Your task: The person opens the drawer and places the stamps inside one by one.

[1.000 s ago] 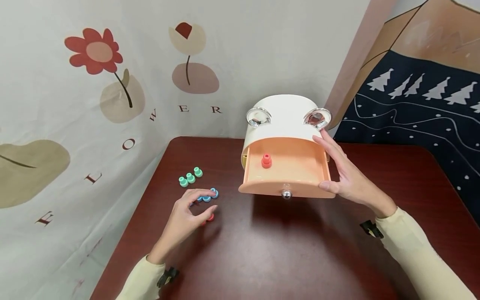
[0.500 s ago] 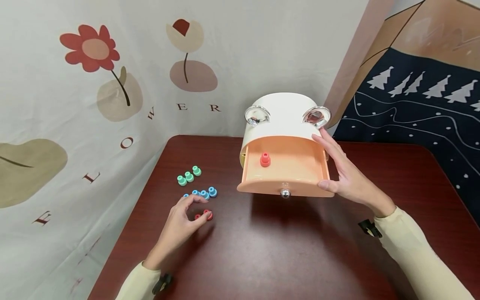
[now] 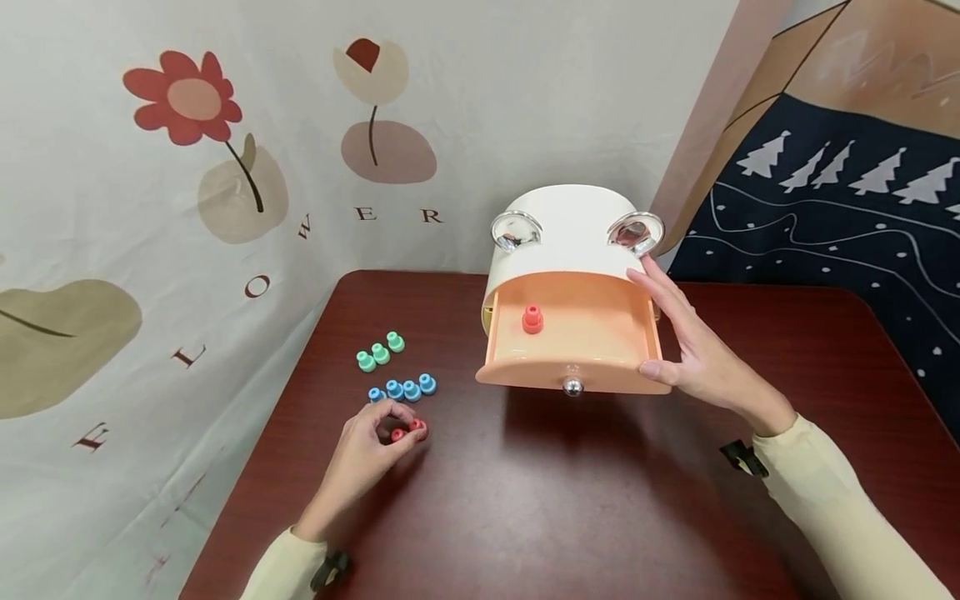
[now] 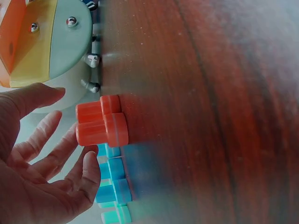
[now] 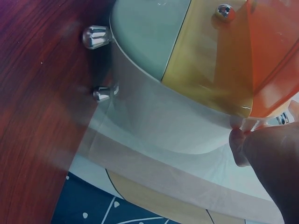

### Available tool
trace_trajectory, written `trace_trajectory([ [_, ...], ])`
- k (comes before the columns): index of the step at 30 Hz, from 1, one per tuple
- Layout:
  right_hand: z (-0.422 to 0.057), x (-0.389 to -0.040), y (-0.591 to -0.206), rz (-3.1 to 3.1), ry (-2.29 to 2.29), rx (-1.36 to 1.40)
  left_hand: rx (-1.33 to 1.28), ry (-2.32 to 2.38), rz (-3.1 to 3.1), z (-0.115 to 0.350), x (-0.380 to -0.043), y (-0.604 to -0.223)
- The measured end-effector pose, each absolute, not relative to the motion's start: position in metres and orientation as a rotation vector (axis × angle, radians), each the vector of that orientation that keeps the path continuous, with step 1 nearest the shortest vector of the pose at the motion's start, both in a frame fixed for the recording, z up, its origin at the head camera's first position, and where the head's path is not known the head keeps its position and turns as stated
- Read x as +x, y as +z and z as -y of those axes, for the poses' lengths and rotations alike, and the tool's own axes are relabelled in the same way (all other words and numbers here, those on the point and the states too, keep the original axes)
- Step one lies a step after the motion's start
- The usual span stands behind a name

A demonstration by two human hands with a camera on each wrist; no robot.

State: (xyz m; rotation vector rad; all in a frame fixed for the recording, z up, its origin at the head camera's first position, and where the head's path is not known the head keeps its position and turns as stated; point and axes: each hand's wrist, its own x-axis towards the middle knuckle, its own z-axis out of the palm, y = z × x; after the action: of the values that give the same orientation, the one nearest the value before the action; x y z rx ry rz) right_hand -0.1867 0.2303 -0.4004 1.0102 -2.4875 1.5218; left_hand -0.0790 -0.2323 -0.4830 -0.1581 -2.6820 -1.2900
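At eight o'clock from the open drawer (image 3: 592,333), reached down over two red pieces (image 4: 93,133) on the table (image 3: 570,500) with the left hand (image 3: 360,454), thumb and fingers in a loose, half-wide arc, without a firm hold showing. At three o'clock of the drawer, touched its front corner with the thumb of the right hand (image 3: 701,358) and the white case (image 3: 573,242) with the fingers, in a broad span rather than a closed grasp. Noted one more red piece (image 3: 532,320) inside the drawer, left of centre toward ten o'clock; also blue pieces (image 3: 412,390) at twelve o'clock from the red pair, and green pieces (image 3: 380,354) beyond at eleven.

For a clean pinch, judged best to single out one red piece, bring thumb and fingertips in evenly, and lift straight up, to spare its neighbour and the blue row a knock. Probably wise, too, to press only lightly on the drawer front.

Could not tell fingertip contact from a near miss at the red pair, nor touching from apart between the two. Lost part of the leftmost blue piece behind the left knuckles, and much of the right hand beyond the right wrist view's edge.
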Motion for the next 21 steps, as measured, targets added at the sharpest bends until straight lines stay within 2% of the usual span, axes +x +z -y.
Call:
trace_trajectory([
  [21,-0.2314,-0.1877,-0.4031,2.482,1.537,1.004,-0.123,-1.029,2.78,0.2268,-0.079,-0.4881],
])
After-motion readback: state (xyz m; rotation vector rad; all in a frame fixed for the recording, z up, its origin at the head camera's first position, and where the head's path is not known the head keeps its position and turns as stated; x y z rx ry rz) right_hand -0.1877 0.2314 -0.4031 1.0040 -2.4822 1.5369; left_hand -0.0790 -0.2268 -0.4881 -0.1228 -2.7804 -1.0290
